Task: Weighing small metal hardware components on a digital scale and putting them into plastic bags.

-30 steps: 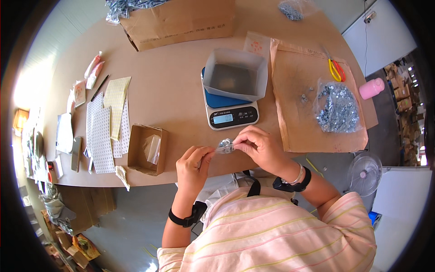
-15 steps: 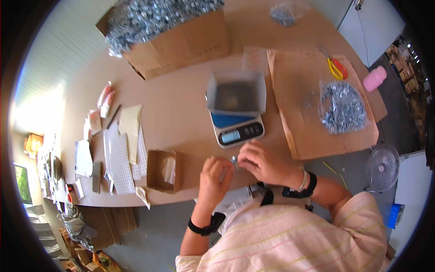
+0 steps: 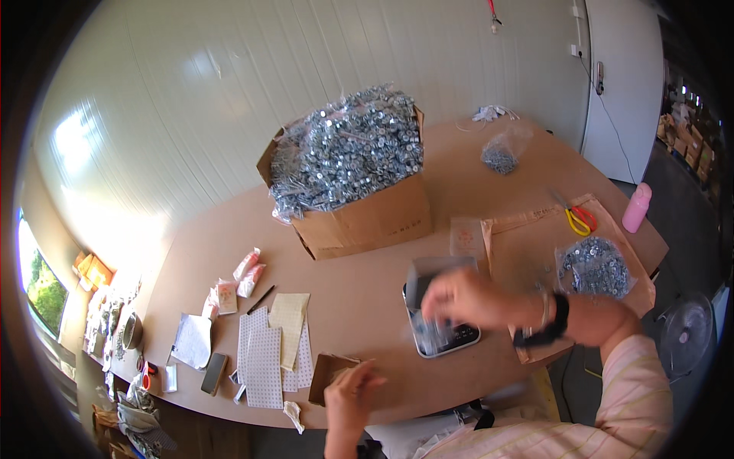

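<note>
My right hand (image 3: 468, 300), smeared by motion, is over the digital scale (image 3: 446, 348) and its grey tray (image 3: 422, 277). From its closed fingers hangs a small clear plastic bag (image 3: 438, 335); what is in the bag is too blurred to tell. My left hand (image 3: 350, 399) is beside the small open cardboard box (image 3: 323, 376), hiding part of it. Its fingers are bent and somewhat apart, with nothing visible in them. To the right, a clear bag of metal nuts or similar small fasteners (image 3: 595, 268) lies on a flattened cardboard sheet (image 3: 508, 241).
A large carton (image 3: 367, 227) heaped with bagged metal hardware (image 3: 348, 149) stands at the back. Scissors (image 3: 581, 222) and a pink bottle (image 3: 637, 208) are at the right. Label sheets (image 3: 264, 367), a phone (image 3: 215, 374), and a pen (image 3: 261, 299) lie left.
My hands have come apart: the right moved up over the scale with the small bag, the left stayed low near the small box. The view has tilted up, showing more wall.
</note>
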{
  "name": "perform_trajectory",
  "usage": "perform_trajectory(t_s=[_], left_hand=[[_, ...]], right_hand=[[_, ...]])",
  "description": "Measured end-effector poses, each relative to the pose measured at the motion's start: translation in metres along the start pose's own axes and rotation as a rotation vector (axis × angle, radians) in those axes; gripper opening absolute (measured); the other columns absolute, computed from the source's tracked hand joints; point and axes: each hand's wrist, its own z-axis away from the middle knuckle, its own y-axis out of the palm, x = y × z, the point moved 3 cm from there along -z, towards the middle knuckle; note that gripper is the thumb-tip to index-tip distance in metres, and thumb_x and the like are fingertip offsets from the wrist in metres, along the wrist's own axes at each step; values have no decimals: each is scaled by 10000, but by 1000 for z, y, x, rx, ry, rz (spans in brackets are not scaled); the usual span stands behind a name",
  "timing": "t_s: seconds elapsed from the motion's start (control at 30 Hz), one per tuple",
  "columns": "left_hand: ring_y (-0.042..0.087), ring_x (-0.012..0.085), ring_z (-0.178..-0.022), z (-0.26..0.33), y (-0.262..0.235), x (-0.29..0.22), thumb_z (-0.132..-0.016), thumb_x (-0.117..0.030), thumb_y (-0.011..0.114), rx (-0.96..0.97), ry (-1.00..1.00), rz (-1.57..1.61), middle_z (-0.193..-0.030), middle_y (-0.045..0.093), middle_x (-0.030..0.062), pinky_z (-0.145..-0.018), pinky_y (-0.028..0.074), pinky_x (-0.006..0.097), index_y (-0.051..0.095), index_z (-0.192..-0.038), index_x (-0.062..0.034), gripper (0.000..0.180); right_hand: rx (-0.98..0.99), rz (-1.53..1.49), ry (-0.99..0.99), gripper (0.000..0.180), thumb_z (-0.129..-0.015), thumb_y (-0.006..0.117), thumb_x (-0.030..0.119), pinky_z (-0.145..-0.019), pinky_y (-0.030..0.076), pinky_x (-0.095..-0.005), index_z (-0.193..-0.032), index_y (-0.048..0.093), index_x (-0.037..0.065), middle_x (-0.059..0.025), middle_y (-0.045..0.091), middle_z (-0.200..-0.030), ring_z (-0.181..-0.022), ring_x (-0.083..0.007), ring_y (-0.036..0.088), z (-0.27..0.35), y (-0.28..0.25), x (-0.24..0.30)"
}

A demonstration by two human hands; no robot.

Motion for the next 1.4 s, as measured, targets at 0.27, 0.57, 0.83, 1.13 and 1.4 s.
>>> perform_trajectory(t_s=[0.27, 0.57, 0.83, 1.13, 1.4], left_hand=[[664, 399, -866, 12, -27, 107, -752, -40, 702, 416, -60, -410, -897, 698, 186, -785, 533, 456, 694, -1119, -70, 368], [642, 422, -839, 3, -6, 127, -791, -72, 635, 497, 56, -485, -860, 654, 222, -761, 531, 478, 680, -871, -22, 104], [661, 433, -743, -11, -5, 114, -847, -87, 642, 495, -6, -687, -774, 683, 218, -660, 503, 520, 648, -924, -17, 104], [650, 453, -809, 1, -1, 101, -820, -12, 585, 493, -114, -781, -801, 671, 235, -711, 497, 542, 615, -933, -21, 117], [630, 441, -875, 4, 6, 99, -880, -46, 589, 392, 33, -586, -933, 666, 223, -729, 487, 522, 618, -1001, 10, 137]], right_hand=[[-649, 210, -574, 292, -945, 646, 68, -708, 562, -262, -1216, 592, -24, -95, 674, -1056, -851, -132, 664, -131, -141, 109], [-469, 419, -309, 267, -910, 696, 130, -793, 539, -333, -1135, 627, 5, -133, 636, -1140, -870, -208, 684, -28, -100, 15], [-382, 611, 407, 273, -906, 694, 206, -820, 526, -357, -1073, 662, -7, -145, 705, -981, -917, -252, 676, 115, -188, -178], [-489, 862, 402, 501, -852, 735, 370, -956, 455, -448, -1214, 639, 37, -186, 586, -1253, -1095, -389, 568, 142, -113, -251], [-681, 359, 278, 134, -852, 682, 140, -804, 496, -398, -920, 637, 34, -206, 632, -977, -885, -334, 608, 136, -98, -293]])
